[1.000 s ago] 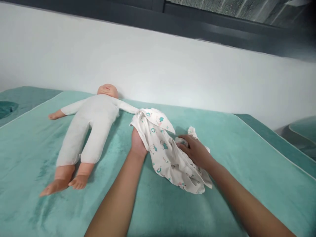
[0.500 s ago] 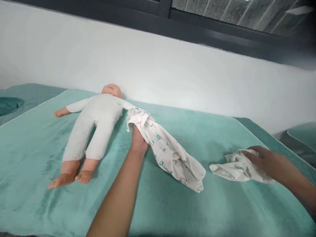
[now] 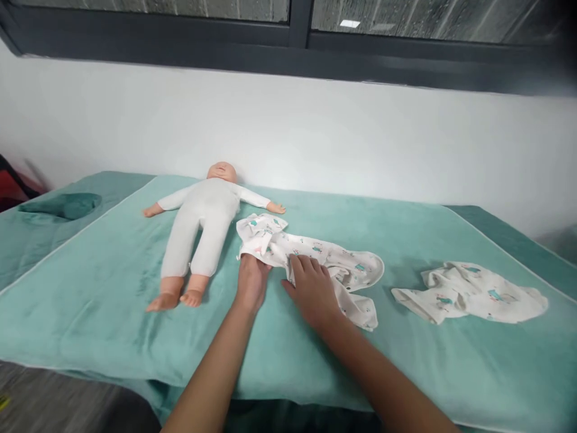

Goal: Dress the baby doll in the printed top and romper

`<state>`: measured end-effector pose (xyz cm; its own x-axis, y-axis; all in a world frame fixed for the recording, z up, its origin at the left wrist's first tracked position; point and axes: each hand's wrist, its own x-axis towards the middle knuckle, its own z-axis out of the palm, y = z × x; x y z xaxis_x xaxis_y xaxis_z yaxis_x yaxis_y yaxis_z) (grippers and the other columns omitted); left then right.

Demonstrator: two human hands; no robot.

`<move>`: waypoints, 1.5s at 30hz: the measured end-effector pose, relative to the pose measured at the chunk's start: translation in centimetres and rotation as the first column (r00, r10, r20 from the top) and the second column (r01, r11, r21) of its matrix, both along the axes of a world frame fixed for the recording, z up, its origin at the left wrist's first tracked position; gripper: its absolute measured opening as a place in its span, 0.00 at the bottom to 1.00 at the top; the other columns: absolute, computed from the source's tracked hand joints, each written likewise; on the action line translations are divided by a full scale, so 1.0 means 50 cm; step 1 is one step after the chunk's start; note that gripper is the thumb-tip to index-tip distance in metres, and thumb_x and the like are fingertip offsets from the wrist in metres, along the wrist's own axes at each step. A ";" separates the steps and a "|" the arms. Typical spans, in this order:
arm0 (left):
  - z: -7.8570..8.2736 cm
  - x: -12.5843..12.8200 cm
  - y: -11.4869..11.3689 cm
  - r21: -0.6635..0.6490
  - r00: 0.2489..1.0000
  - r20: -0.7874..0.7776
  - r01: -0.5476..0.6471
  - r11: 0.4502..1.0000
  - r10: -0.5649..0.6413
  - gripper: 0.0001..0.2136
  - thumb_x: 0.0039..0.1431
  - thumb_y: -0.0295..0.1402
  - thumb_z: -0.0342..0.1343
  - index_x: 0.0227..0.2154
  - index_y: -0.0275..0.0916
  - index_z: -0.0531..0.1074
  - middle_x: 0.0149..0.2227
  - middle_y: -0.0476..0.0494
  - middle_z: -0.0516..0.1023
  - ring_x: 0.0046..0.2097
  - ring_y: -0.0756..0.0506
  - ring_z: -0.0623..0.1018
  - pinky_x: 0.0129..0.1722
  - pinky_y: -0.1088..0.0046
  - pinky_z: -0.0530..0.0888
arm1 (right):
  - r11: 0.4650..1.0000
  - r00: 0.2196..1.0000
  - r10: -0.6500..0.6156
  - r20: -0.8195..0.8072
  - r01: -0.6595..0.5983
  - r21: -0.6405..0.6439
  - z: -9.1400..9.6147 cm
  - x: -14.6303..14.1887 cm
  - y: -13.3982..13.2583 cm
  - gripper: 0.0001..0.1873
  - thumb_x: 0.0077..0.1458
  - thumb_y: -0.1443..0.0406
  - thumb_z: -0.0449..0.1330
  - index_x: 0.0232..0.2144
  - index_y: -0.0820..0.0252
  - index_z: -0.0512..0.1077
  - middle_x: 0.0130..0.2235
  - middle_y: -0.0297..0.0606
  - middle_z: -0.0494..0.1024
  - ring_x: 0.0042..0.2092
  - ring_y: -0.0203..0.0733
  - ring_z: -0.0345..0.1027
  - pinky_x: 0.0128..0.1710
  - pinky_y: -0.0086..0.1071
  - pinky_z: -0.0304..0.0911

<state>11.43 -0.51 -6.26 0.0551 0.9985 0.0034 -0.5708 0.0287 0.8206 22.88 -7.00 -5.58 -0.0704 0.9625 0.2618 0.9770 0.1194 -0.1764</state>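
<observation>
A white printed baby garment (image 3: 315,246) lies crumpled on the green bed cover, just right of the doll's legs. My left hand (image 3: 253,279) grips its near left end, the fingertips hidden inside the cloth. Across its middle rests my right hand (image 3: 313,291), fingers extended on the fabric and thumb apart. The baby doll (image 3: 205,207), with a white cloth body, lies on its back to the left, arms spread and both hands bare. Farther right, a second white printed baby garment (image 3: 478,294) lies crumpled, touched by neither hand.
The green cover (image 3: 112,307) drapes over the bed's front edge. A white wall (image 3: 360,138) and dark window frame (image 3: 297,57) rise behind. At the left are a dark green cushion-like patch (image 3: 63,205) and a red and black object (image 3: 13,183).
My right hand has let go of the far-right garment and moved left onto the other one. That garment has come off the doll's arm, baring the doll's hand. The view has shifted.
</observation>
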 end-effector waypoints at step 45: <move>0.339 -0.082 -0.280 0.667 -0.054 -0.689 0.345 0.661 0.723 0.12 0.66 0.36 0.44 0.32 0.41 0.71 0.27 0.50 0.77 0.26 0.48 0.74 0.22 0.73 0.55 | 0.970 0.919 0.196 -0.343 -0.131 0.204 0.317 -0.031 -0.175 0.09 0.59 0.64 0.49 0.30 0.56 0.67 0.28 0.30 0.75 0.28 0.37 0.63 0.28 0.30 0.51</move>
<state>7.32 -14.51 10.72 0.3447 0.6988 0.6268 0.8096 -0.5592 0.1782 21.34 -15.75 10.25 -0.0935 0.8829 0.4602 0.8161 0.3328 -0.4726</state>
